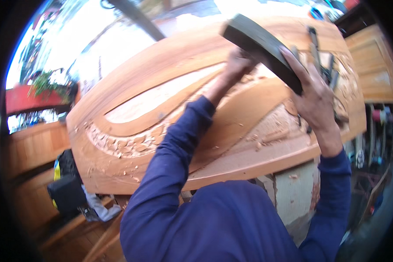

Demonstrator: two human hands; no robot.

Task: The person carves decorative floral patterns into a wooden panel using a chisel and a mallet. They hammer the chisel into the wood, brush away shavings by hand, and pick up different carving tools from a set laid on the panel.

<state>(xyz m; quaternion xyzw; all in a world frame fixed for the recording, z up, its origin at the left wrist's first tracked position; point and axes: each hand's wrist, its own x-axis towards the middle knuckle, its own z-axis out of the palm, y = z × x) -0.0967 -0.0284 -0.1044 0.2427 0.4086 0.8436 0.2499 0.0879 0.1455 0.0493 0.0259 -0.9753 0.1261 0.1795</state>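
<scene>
My right hand [314, 94] is closed around the near end of a long, dark rectangular block [262, 50], held slantwise above a carved wooden panel [249, 115]. Just under the block's far part, my left hand [239, 65] is closed in a fist over the panel. The block partly covers its fingers, and blur hides what they hold. Curved bands and a leafy relief [129, 146] are cut into the panel's reddish-brown wood. Several dark carving tools [314, 43] lie on the panel beyond my right hand.
Wood chips [260, 144] are scattered over the panel. At the left stand a red planter [35, 97] with a green plant and a black case [67, 193]. Wooden cabinet doors [375, 65] are at the far right, with hanging items [380, 115] below them.
</scene>
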